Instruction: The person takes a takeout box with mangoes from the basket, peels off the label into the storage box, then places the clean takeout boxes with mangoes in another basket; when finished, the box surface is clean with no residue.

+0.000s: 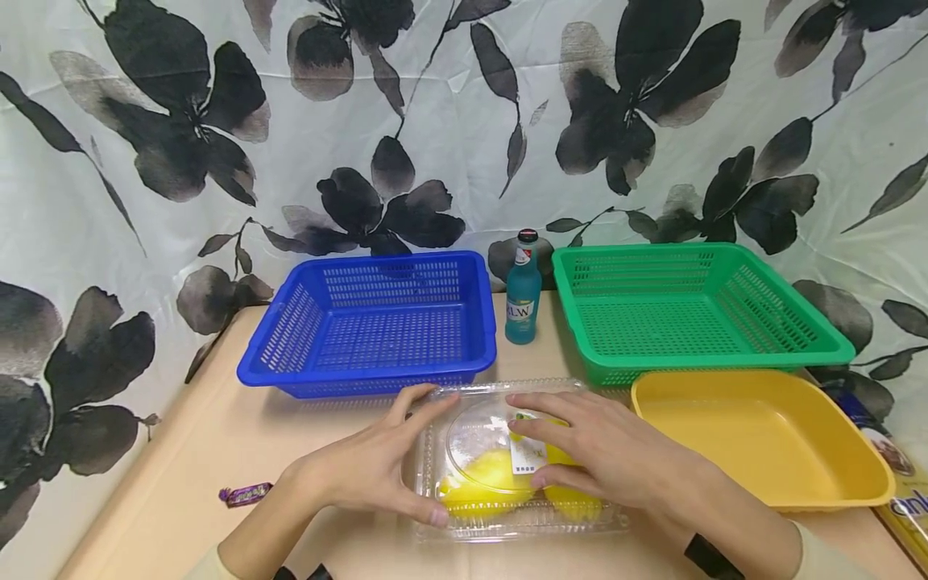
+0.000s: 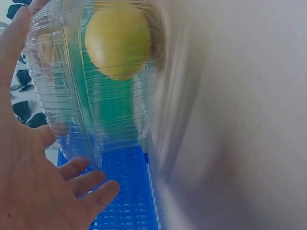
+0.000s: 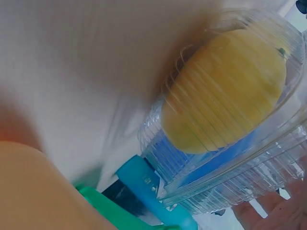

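A clear plastic clamshell container [image 1: 518, 532] lies on the table in front of me, lid down, with yellow fruits [image 1: 489, 483] inside and a white label [image 1: 528, 457] on top. At its left side is my left hand [image 1: 366, 471], thumb near the front corner and fingers at the back corner. My right hand [image 1: 612, 447] spreads over the lid's right part, fingers extended, partly hiding the fruit there. Through the ribbed wall, the left wrist view shows a rounded yellow fruit [image 2: 117, 40]; in the right wrist view an oval one [image 3: 225, 91] shows.
Behind the container stand a blue basket [image 1: 362, 388], a blue-green bottle [image 1: 521, 314] and a green basket [image 1: 725, 360]. A yellow tray [image 1: 768, 501] sits to the right, beside a snack package [image 1: 906, 511]. A purple-wrapped candy [image 1: 246, 495] lies at left. Floral fabric [image 1: 493, 153] hangs behind.
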Demonstrator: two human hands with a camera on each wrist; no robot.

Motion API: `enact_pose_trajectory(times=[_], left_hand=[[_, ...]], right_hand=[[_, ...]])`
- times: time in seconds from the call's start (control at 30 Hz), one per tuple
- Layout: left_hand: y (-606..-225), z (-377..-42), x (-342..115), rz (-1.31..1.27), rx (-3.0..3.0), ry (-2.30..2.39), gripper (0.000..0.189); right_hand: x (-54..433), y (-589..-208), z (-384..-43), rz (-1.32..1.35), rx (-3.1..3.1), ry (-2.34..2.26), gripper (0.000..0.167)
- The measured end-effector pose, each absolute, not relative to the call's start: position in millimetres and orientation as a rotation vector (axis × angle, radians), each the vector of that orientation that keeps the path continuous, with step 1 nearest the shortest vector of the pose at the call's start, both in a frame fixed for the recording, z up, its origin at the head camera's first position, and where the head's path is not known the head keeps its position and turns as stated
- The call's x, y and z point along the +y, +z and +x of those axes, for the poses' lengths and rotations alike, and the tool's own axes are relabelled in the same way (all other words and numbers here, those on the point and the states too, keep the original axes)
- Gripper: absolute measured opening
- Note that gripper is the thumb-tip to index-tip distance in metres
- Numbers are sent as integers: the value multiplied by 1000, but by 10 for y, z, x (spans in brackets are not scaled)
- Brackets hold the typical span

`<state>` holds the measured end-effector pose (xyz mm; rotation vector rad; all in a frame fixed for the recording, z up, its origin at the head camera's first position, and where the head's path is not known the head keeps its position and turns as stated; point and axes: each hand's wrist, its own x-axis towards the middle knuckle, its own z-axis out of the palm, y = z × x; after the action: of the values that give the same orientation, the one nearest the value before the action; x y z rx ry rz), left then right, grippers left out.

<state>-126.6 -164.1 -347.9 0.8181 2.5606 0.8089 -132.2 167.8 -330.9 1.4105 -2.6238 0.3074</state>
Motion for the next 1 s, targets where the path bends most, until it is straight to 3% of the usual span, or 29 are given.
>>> enact_pose_trajectory(times=[0.43, 0.67, 1.0], left_hand=[[-3523, -1273, -1633, 758, 2521, 854, 124], [-3514, -1294, -1621, 731, 2491, 857, 121], [-3527, -1307, -1621, 729, 2475, 875, 120]], right_hand=[[1628, -3250, -1342, 1526, -2596, 234, 30], [1611, -3245, -1326, 1607, -2490, 154, 30], [1603, -3282, -1344, 1582, -2532, 513, 14]])
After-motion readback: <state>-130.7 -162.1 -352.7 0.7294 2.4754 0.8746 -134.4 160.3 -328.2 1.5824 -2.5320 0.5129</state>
